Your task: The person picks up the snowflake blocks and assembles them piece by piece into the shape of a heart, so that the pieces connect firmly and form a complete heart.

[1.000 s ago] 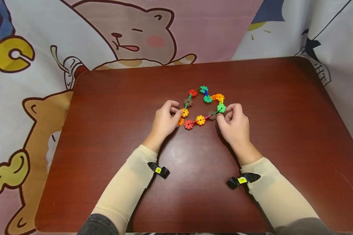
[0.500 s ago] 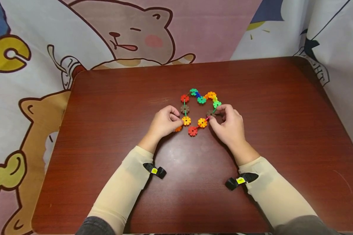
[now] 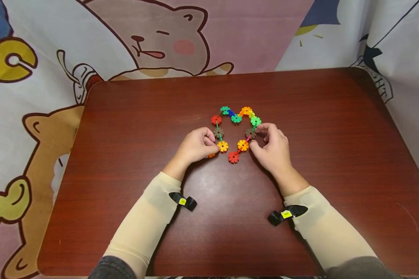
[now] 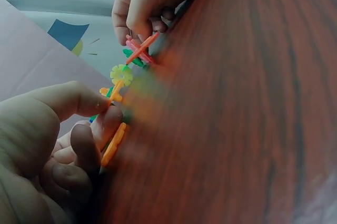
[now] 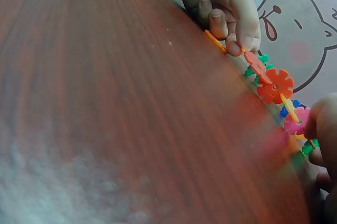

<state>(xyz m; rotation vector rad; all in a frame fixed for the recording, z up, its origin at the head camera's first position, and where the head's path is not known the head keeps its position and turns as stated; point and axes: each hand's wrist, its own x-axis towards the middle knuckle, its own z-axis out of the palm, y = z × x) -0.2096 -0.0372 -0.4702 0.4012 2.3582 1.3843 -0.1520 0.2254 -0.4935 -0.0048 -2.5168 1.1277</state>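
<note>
A chain of colourful notched plastic discs (image 3: 236,118) forms a ring on the table (image 3: 132,155), with a gap at its front. My left hand (image 3: 194,145) pinches the left end of the chain beside a yellow-orange disc (image 3: 222,146). An orange disc (image 4: 114,144) shows below its fingers in the left wrist view. Opposite, my right hand (image 3: 274,147) pinches the right side near a brown disc (image 3: 250,133). A red disc (image 3: 233,157) ends that side of the chain, free of both hands. The right fingertips partly hide the pieces they hold.
A cartoon-printed cloth (image 3: 251,35) hangs behind the table and along its left and right sides. Each forearm wears a black wrist camera, one on the left (image 3: 183,201) and one on the right (image 3: 287,214).
The chain's far part has shifted left, and its red end has moved right and nearer me. The front gap has widened. My left hand came slightly nearer; my right hand moved slightly left.
</note>
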